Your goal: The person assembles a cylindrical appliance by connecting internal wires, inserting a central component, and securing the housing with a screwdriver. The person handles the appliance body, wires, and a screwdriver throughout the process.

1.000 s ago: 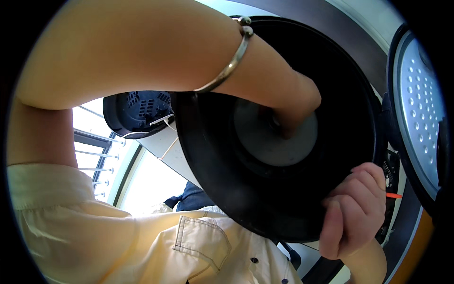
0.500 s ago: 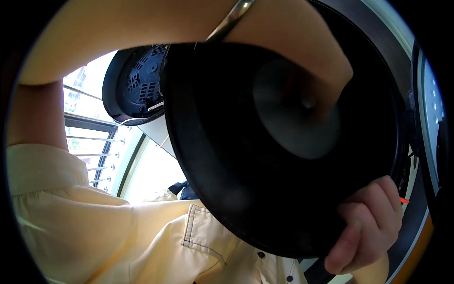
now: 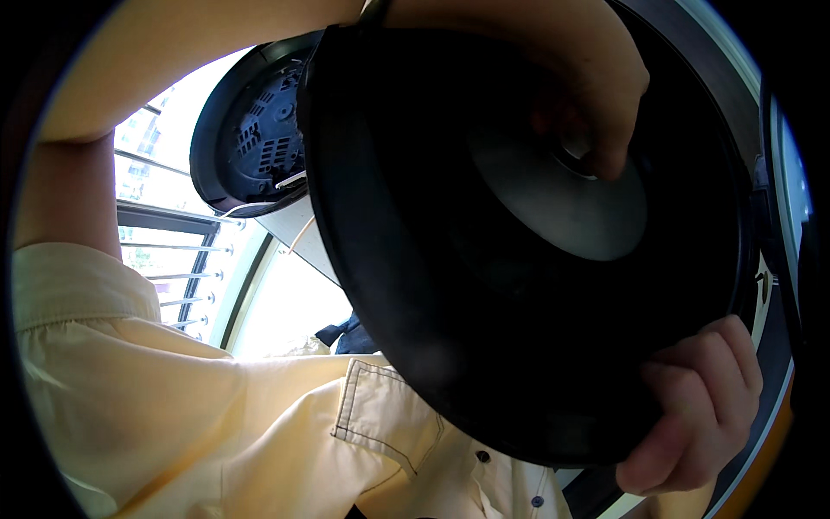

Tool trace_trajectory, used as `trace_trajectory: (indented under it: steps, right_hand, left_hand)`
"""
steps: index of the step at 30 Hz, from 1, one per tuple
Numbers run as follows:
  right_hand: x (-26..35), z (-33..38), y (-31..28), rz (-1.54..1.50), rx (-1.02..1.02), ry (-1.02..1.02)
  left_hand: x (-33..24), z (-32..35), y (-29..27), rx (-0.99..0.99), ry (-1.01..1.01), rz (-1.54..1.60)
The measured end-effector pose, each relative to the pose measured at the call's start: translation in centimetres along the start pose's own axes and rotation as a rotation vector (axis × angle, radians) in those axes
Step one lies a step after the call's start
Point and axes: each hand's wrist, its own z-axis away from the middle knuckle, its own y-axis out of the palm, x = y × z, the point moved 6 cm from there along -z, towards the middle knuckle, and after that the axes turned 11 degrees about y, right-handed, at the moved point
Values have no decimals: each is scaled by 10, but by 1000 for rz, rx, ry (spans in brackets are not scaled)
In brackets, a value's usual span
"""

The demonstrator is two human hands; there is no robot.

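A large, deep, round black appliance housing fills the middle, tilted with its open side toward me. Inside it is a grey metal disc with a small round metal part at its centre. My left arm arches over the top, and my left hand reaches inside, its fingers bent around that metal part; shadow hides some of them. At the lower right, my right hand grips the housing's rim with curled fingers.
A black slotted base cover with thin wires sits behind the housing at the upper left, by a grey surface. Barred windows are at the left. A dark panel with a pale edge runs along the right.
The housing has tilted and shifted slightly right, with my right hand on its rim. My left arm has moved up a little, and the metal part at the disc's centre shows more clearly.
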Motion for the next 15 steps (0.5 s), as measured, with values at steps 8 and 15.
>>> trace_trajectory:
  steps: [8, 15]
  right_hand:
    - [-8, 0, -3, -27, -20, -74]
    - [-6, 2, -1, -3, -18, -107]
  left_hand:
    - [-1, 1, 5, -20, -55, 37]
    - [2, -11, 5, -58, -44, 136]
